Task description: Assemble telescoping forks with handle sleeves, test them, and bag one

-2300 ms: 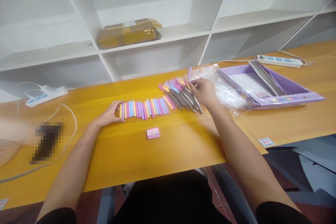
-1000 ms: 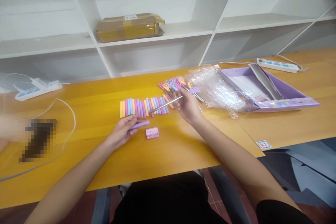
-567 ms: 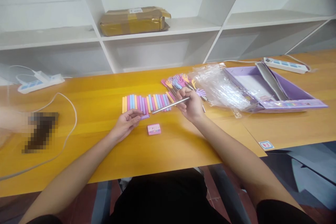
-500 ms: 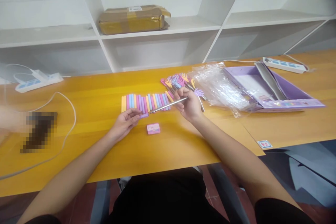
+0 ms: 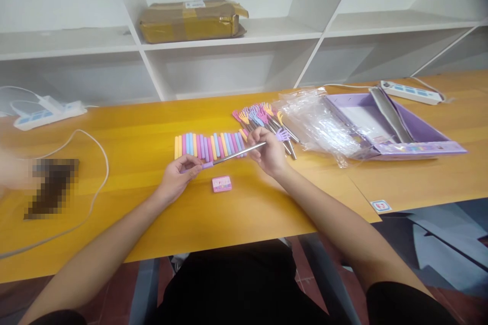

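My right hand (image 5: pixel 268 151) is closed around a back scratcher (image 5: pixel 239 153) with a silver rod and a purple hand-shaped head. Between the fingers of my left hand (image 5: pixel 180 175) is a purple handle sleeve (image 5: pixel 208 165), which meets the rod's free end. How deep the rod sits in it I cannot tell. Just behind lies a row of colored handle sleeves (image 5: pixel 208 147) in yellow, pink, blue and purple. Beyond my right hand is a pile of back scratchers (image 5: pixel 263 114) with bare metal rods. A small pink box (image 5: pixel 221 184) lies in front of the row.
Clear plastic wrapping (image 5: pixel 316 122) and an open purple box (image 5: pixel 415 150) lie to the right. Power strips (image 5: pixel 412 93) stand at the back. A white cable (image 5: pixel 104 155) loops on the left, near another person's blurred hand (image 5: pixel 13 170). A taped carton (image 5: pixel 190 23) rests on the shelf.
The rod's end and the purple sleeve, apart by a small gap before, now meet in one line. My left hand has tilted the sleeve toward the rod.
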Tool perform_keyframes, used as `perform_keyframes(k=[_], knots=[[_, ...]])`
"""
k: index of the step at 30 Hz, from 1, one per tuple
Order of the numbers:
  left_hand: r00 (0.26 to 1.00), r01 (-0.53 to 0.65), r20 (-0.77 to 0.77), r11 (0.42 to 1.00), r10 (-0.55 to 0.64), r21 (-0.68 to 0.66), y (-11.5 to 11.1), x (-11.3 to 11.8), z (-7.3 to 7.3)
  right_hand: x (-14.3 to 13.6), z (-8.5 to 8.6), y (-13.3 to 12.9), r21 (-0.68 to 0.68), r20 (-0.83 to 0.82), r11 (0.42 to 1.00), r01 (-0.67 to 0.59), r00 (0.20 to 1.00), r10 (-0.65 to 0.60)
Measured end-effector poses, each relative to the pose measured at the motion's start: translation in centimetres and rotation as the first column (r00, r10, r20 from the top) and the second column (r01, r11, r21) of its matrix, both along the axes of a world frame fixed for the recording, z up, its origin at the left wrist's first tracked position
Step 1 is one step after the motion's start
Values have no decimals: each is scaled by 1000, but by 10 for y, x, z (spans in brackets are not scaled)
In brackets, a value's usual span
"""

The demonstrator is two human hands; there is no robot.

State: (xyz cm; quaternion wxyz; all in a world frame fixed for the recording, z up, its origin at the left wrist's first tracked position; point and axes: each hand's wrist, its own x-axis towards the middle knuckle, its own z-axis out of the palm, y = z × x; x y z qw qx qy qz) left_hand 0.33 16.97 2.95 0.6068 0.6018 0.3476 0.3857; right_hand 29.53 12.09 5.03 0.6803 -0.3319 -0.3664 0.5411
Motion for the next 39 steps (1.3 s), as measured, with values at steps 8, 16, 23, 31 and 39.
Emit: perform_keyframes(k=[8, 16, 23, 31, 39], knots=[[987, -62, -128, 970, 94, 233, 3, -7, 1, -6, -11, 1, -7, 0, 1000, -3, 1000, 3], [982, -58, -159, 968, 99, 243, 6, -8, 0, -14, -12, 0, -41, -44, 994, -105, 994, 104], [965, -228, -65, 935, 254, 271, 22, -17, 5, 14, 0, 6, -42, -100, 999, 27, 995, -31], [947, -241, -103, 886, 304, 397, 22, -19, 16, 18, -6, 8, 58, 379, 978, 198, 903, -205], [944, -231, -101, 848, 314, 478, 20, -18, 19, 9, -13, 3, 96, 460, 980, 174, 865, -199]])
